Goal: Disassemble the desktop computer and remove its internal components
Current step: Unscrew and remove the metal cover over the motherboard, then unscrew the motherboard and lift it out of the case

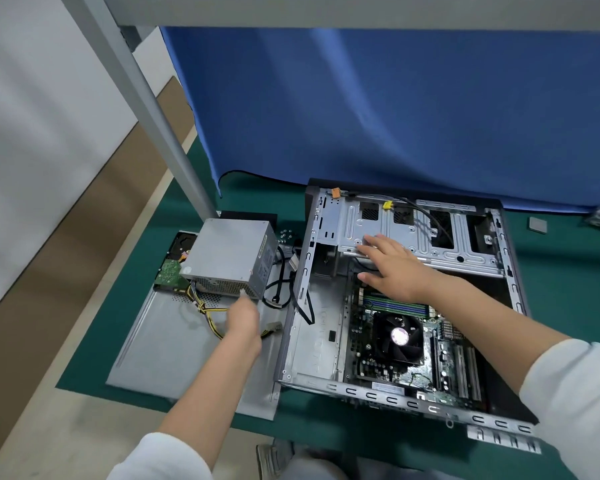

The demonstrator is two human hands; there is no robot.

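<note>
The case (406,306) lies open on the tabletop (561,258), motherboard (406,344) still inside. My right hand (392,268) rests spread on the drive cage (413,233). My left hand (245,315) touches the PSU (231,256); whether it pinches I cannot tell. I fear its cables (208,313) snag and drag it.
</note>
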